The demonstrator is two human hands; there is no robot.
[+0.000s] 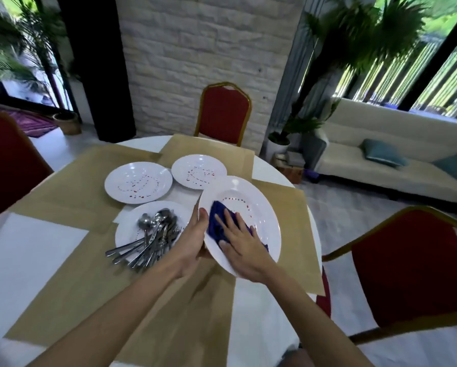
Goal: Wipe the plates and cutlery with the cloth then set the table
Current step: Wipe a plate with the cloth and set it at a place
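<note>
My left hand (195, 239) grips the left rim of a white plate (259, 207), held tilted above the table. My right hand (241, 241) presses a dark blue cloth (218, 221) flat against the plate's face, fingers spread. Red dots show on the plate beyond the cloth. Two more white plates with red spots lie flat on the table, one at the left (138, 182) and one further back (198, 172). A fourth plate (128, 229) near my left hand carries a pile of steel cutlery (153, 238), spoons and forks with handles pointing toward me.
The round white table (34, 239) is covered with brown paper mats (68, 181). Red chairs stand at the far side (223, 112), the left (7, 165) and the right (412, 263). A white sofa (380, 160) and potted plants lie beyond.
</note>
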